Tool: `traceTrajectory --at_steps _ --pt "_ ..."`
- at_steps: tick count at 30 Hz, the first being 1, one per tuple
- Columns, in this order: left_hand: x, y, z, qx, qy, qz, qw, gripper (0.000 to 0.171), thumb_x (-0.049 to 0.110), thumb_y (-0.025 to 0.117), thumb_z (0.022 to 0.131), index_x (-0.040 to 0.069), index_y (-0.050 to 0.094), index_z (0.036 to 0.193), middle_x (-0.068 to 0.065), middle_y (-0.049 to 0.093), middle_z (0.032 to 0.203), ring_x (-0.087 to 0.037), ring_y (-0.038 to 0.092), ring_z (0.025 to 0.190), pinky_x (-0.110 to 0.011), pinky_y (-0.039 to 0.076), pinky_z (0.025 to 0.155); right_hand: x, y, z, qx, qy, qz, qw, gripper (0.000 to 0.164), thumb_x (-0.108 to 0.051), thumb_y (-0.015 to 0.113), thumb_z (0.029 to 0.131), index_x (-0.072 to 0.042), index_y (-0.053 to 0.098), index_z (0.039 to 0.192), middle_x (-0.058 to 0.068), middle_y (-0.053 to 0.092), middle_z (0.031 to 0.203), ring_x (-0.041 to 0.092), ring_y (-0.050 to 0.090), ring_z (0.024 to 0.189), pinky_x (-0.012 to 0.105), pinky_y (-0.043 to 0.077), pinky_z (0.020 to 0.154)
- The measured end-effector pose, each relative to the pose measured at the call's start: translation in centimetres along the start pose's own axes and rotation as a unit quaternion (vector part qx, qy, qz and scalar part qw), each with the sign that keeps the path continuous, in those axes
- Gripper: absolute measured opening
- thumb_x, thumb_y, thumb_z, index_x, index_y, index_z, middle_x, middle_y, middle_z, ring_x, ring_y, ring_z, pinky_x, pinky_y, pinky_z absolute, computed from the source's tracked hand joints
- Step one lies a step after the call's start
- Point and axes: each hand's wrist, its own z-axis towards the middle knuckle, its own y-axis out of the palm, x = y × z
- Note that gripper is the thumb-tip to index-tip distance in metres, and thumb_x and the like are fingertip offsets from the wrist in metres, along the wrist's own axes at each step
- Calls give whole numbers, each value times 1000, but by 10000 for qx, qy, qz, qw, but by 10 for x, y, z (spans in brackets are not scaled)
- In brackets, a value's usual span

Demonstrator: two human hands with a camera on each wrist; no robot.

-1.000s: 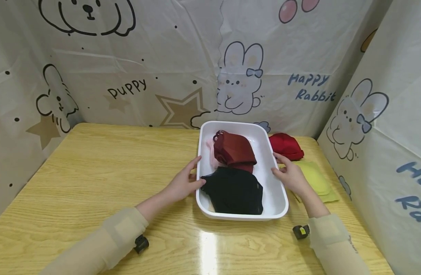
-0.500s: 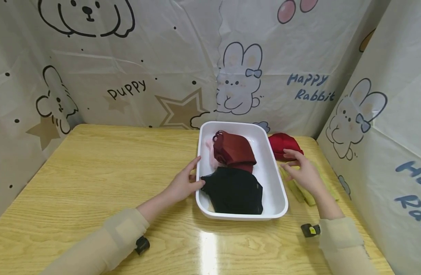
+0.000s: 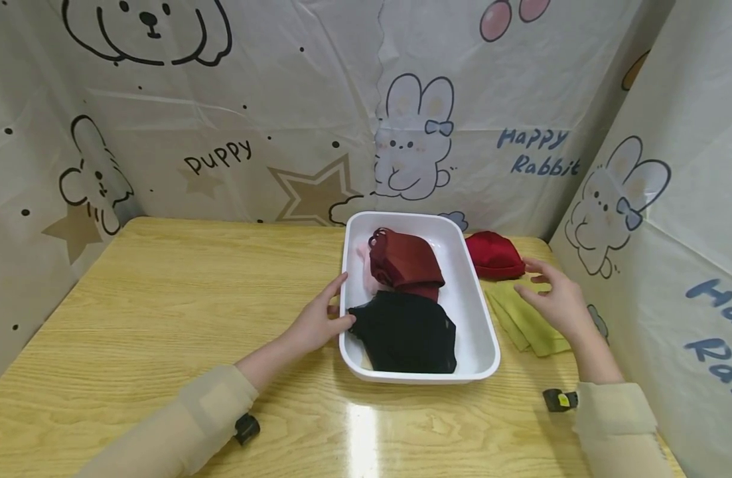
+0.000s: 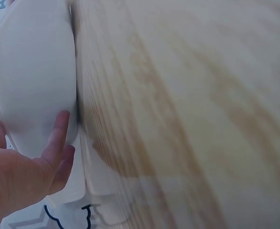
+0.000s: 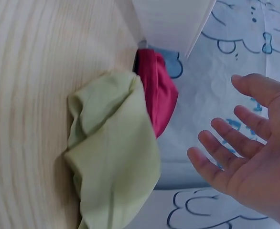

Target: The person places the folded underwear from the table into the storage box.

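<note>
Beyond and leftward of the left hand (image 3: pixel 314 322), the back sheet (image 3: pixel 336 106) reads "Puppy"; beyond the right hand (image 3: pixel 553 299), "Happy Rabbit"; rightward of that hand, the side sheet (image 3: pixel 688 229) shows cut-off "Ha".

You wear a pale beige left sleeve (image 3: pixel 174 421) and a matching right sleeve (image 3: pixel 619 425), both loose, with broad banded ends. Your left hand (image 3: pixel 318 320) and right hand (image 3: pixel 557 300) are bare. A small black left device (image 3: pixel 246 429) and a boxy black right device (image 3: pixel 560 400), yellow-patched, jut from the sleeves.
</note>
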Motion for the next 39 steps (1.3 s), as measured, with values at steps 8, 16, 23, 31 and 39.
traceTrajectory --at_steps 8,16,23,31,39 --pt "-1 -1 0 -129 119 -132 9998 84 6 65 85 22 17 152 -14 30 150 -36 55 115 -33 58 66 22 -2 0 -304 202 -375 9986 62 -28 64 90 -3 40 141 30 46 132 51 44 115 66 40 86" --pt "-3 -1 2 -181 105 -225 9995 85 4 65 85 21 16 153 -15 28 151 -38 54 116 -35 58 66 41 -3 5 -853 548 -581 9932 68 -30 65 89 -4 34 144 32 38 138 54 36 121 70 33 91" --pt "0 -1 0 -130 142 -222 9996 85 4 65 85 21 16 152 -15 29 151 -38 55 115 -34 58 65 54 -6 11 -1426 603 -752 9851 80 -38 68 85 -3 30 146 34 31 142 55 32 123 70 30 95" --pt "1 -1 -1 -166 157 -245 9994 85 4 66 85 21 16 152 -15 29 150 -38 55 115 -34 58 65 71 -10 16 -1945 672 -500 9773 84 -47 65 86 -3 27 147 36 27 143 57 31 124 68 30 96" --pt "0 -1 -1 -145 168 -224 9995 84 3 65 85 22 17 152 -14 31 149 -36 57 113 -33 58 64 75 -12 25 -2295 704 -305 9703 86 -43 68 84 -1 27 146 35 26 143 56 34 121 65 34 96"
